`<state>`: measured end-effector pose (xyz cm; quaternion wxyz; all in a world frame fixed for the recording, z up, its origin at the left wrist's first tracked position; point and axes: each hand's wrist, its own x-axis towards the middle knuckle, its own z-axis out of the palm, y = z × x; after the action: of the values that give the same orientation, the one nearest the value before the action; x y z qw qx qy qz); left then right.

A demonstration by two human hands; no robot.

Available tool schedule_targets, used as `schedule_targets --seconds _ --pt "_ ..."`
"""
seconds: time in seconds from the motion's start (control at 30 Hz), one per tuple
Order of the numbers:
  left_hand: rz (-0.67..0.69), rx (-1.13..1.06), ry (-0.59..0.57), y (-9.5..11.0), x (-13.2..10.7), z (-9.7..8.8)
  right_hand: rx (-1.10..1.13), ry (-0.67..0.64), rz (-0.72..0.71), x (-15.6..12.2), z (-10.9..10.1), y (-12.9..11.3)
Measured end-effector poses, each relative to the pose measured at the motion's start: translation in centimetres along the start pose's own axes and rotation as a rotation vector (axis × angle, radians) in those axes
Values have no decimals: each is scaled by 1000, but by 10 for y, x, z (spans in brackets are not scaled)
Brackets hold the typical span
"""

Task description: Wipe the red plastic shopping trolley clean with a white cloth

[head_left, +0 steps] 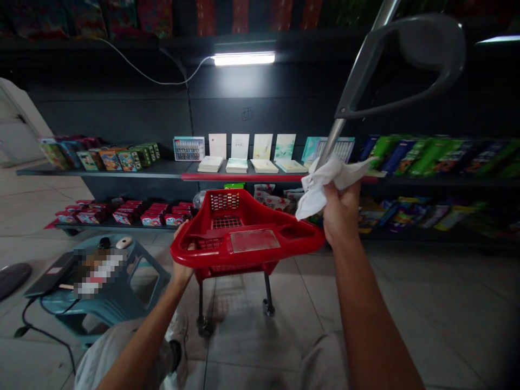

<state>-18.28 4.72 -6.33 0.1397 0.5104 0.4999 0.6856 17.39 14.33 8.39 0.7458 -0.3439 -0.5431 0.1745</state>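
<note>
The right hand (340, 214) curls fingers around one white cloth (320, 184), left hand (182, 268) around one red basket (211, 244).

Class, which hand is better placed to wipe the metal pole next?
The right hand, likely: it holds a white cloth against the pole; the left hand sits low on the red basket's rim.
</note>
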Motion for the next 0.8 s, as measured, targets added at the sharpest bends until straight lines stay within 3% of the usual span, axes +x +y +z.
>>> schedule_targets --seconds 0.1,0.17,0.3,0.37,0.47,0.57,0.63,0.7,0.77,0.8 --pt "-49 83 -64 0 5 -2 -141 7 -26 0 -6 -6" --pt "-104 260 -116 -4 0 -1 -262 43 -35 1 -11 -4" --pt "-229 643 -197 -11 -34 17 -402 16 12 4 -23 4" --pt "-267 731 -215 -9 -51 29 -413 -38 34 5 -29 4" --pt "-324 814 -357 3 -59 39 -382 -68 71 5 -35 -1" --pt "-394 933 -523 30 -46 32 -223 -87 145 4 -37 -5" --pt "-426 917 -694 56 -39 26 -86 -124 188 3 -40 -6" --pt "-393 648 -1058 88 -41 23 -9 -178 222 4 -45 -8" --pt "-376 489 -1229 124 -53 26 14 -236 250 5 -51 -11" --pt "-259 346 -1341 142 -60 29 21 -263 261 5 -53 -13"
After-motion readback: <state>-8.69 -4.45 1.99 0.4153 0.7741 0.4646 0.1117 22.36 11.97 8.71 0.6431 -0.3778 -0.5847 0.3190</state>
